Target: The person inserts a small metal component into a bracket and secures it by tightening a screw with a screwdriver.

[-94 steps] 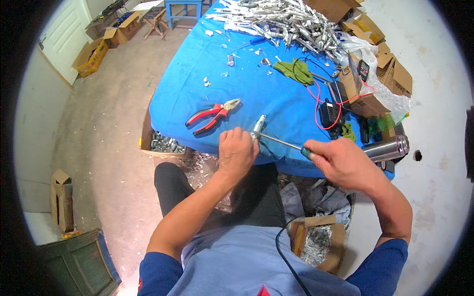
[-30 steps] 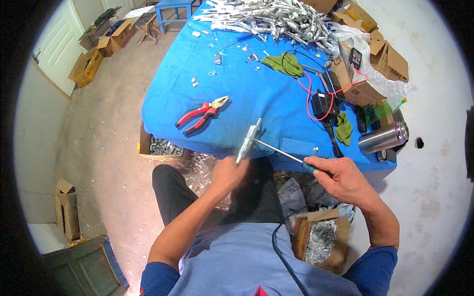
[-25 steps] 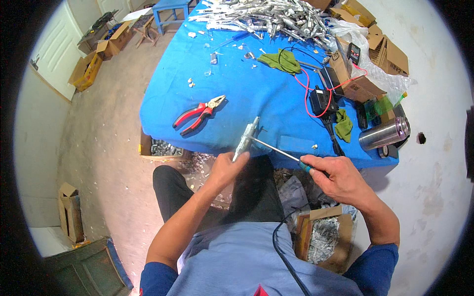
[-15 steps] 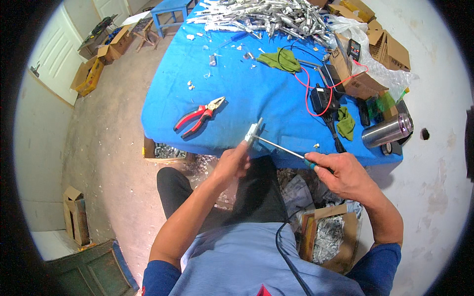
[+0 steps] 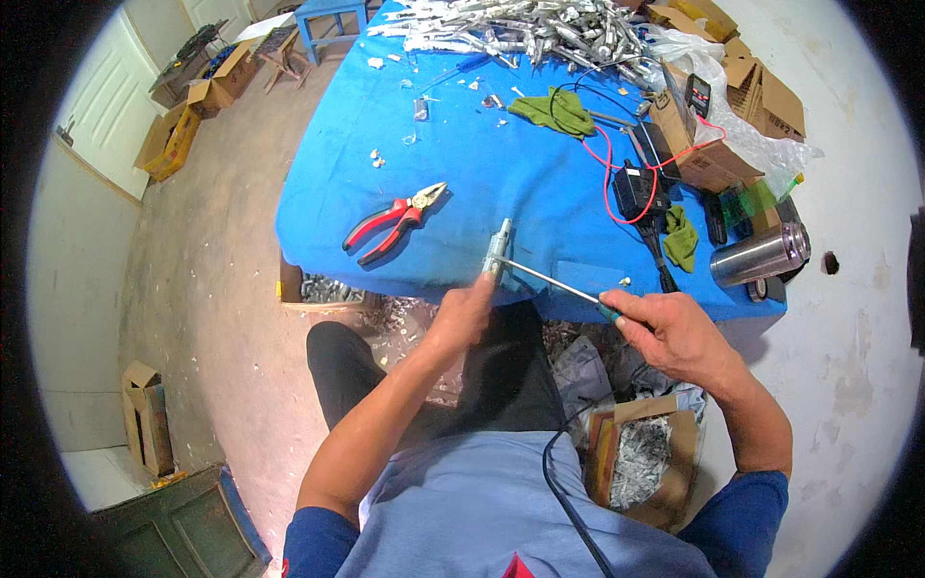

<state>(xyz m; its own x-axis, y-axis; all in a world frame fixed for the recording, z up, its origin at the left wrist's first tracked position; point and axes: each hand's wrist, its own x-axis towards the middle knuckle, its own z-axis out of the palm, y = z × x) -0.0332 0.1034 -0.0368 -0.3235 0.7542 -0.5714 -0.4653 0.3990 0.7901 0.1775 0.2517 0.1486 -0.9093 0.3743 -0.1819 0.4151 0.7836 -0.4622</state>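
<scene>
Just over the near edge of the blue-covered table [image 5: 462,207], my left hand [image 5: 462,313] is closed around the lower end of a slim whitish-silver pen-like part [image 5: 498,246], which points away from me. My right hand [image 5: 665,328] grips the dark teal handle of a screwdriver [image 5: 554,281]. Its long metal shaft runs leftward, and the tip meets the side of the part just above my left fingers. Red-handled pliers [image 5: 397,223] lie on the cloth to the left, jaws apart, touched by neither hand. My left fingers hide the part's lower end.
Many similar silvery parts [image 5: 525,29] are heaped at the far end. Black adapters [image 5: 638,193] with red wires, green rags [image 5: 554,113] and a steel flask [image 5: 761,255] occupy the table's right side. Below, an open carton [image 5: 641,462] holds silvery scraps. A black cable [image 5: 564,491] crosses my lap.
The silvery part has turned in my left hand and stands more upright, showing a different side. The screwdriver tip stays against it. The whole view has shifted slightly.
</scene>
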